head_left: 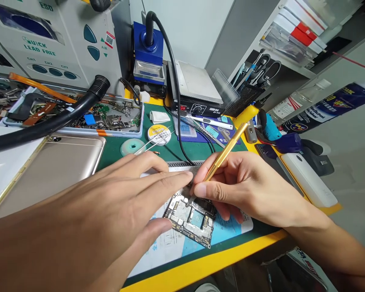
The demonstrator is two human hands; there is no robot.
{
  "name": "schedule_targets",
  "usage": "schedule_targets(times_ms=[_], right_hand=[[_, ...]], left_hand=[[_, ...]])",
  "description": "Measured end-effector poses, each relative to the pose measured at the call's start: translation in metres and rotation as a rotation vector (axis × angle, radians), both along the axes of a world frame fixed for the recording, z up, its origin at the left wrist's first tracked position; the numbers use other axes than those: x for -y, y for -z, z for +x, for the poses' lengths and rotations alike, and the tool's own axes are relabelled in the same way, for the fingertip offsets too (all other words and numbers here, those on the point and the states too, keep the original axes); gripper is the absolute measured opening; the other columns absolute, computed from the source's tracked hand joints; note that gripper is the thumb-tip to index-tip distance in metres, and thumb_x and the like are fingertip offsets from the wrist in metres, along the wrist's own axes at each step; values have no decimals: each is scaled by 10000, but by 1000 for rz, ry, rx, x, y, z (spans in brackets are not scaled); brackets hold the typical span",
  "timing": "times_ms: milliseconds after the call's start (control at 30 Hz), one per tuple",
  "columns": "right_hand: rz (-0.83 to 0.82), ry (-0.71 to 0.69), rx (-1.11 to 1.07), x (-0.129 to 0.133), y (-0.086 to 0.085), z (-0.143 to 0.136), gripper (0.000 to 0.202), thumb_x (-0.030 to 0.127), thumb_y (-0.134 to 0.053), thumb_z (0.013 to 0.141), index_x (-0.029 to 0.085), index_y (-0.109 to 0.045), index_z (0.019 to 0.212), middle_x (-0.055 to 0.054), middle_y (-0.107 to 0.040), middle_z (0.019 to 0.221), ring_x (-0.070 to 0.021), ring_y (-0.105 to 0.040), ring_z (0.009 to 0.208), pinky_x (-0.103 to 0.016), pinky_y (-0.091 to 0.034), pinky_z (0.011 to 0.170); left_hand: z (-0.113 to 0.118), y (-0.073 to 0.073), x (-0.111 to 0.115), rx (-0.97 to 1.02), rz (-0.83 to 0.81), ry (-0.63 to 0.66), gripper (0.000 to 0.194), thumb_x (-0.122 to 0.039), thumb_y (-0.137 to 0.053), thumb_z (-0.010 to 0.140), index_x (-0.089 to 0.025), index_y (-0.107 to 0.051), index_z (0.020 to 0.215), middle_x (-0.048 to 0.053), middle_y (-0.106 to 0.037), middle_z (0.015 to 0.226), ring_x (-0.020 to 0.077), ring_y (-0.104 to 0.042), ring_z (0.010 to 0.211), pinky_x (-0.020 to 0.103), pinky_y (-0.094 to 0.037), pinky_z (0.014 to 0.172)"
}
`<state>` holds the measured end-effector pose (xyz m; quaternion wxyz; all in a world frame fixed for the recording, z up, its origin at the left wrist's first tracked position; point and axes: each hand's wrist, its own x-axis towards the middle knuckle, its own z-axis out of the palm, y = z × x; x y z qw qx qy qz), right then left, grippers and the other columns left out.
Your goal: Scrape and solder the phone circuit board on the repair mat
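Observation:
A circuit board (180,211) with silver shields and a cut-out lies on a white and blue sheet (228,228). My right hand (237,186) is closed around a gold knurled pen-like tool (228,149), its thin blade tip on or just above the board's shield. My left hand (136,190) is at the board's left, its fingers apart and its thumb by the board's left edge. Its index fingertip is near the tool's lower end and covers part of the board's far side. Thin metal tweezers (153,140) extend beyond the left hand's fingers; where their other end rests is hidden.
A gold phone back (61,162) and a parts tray (115,132) are at the left. Behind stand a hot-air station (63,48), a soldering-iron stand (149,73) and a heating plate (197,85). A black cable (178,81) hangs behind the hands; bottles (301,101) stand right.

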<state>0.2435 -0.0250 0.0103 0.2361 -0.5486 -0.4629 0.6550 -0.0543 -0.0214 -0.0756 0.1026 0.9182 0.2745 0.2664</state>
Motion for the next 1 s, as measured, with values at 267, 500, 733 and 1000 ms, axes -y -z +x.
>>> schedule_targets(times_ms=[267, 500, 733, 1000], right_hand=[[15, 35, -113, -1, 4, 6, 362, 265, -1217, 872, 176, -872, 932, 22, -745, 563, -116, -623, 439, -167, -569, 413], [19, 87, -130, 0, 7, 6, 380, 225, -1231, 847, 170, -870, 954, 13, -764, 558, -123, -655, 438, -160, -602, 411], [43, 163, -247, 1, 16, 14, 375, 153, -1240, 822, 152, -902, 985, -2, -811, 591, -150, -746, 469, -180, -662, 443], [56, 161, -262, 2, 15, 13, 380, 184, -1264, 803, 153, -913, 946, -11, -820, 590, -142, -754, 477, -170, -666, 458]], left_hand=[[-1, -13, -2, 21, -81, 62, 668, -254, -530, 1291, -439, -525, 1933, 0, -874, 1562, 189, -893, 1288, 263, -743, 964], [13, -14, -15, 84, -25, 120, 610, -59, -468, 1254, -264, -583, 1818, 27, -846, 1694, 158, -748, 1616, 227, -588, 1387], [25, -10, 5, 210, 138, -170, 333, -184, -682, 1213, -276, -741, 1528, 53, -888, 1335, 285, -825, 1250, 476, -655, 1191], [32, -14, 7, 124, 111, -102, 605, -475, -908, 1017, -328, -811, 1596, 106, -901, 1400, 440, -825, 1443, 617, -732, 1296]])
